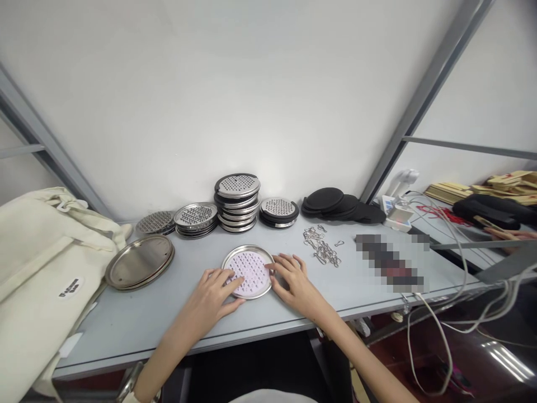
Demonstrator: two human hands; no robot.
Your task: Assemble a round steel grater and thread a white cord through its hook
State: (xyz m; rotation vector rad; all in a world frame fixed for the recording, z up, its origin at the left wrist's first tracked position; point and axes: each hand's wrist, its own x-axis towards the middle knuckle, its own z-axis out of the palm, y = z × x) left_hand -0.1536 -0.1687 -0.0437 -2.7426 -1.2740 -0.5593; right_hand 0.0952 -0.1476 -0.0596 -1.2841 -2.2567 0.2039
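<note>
A shallow round metal plate (268, 289) lies on the table in front of me. Inside its rim sits a pale lilac disc (249, 274) covered with rows of small raised or cut marks, like a grater surface. My left hand (212, 291) comes from the left, fingers apart, with fingertips resting on the disc and the thumb near the plate's front edge. From the right, my right hand (293, 280) has its thumb and forefinger close together at the plate's right rim, the forefinger tip reaching onto the disc.
Behind stand stacks of round graters (238, 215) and black round pads (325, 198). Plain metal discs (140, 260) lie left, beside a cream cloth bag (46, 263). Small metal clips (321, 246) are scattered right. White cables (444, 347) hang beyond the table's right edge.
</note>
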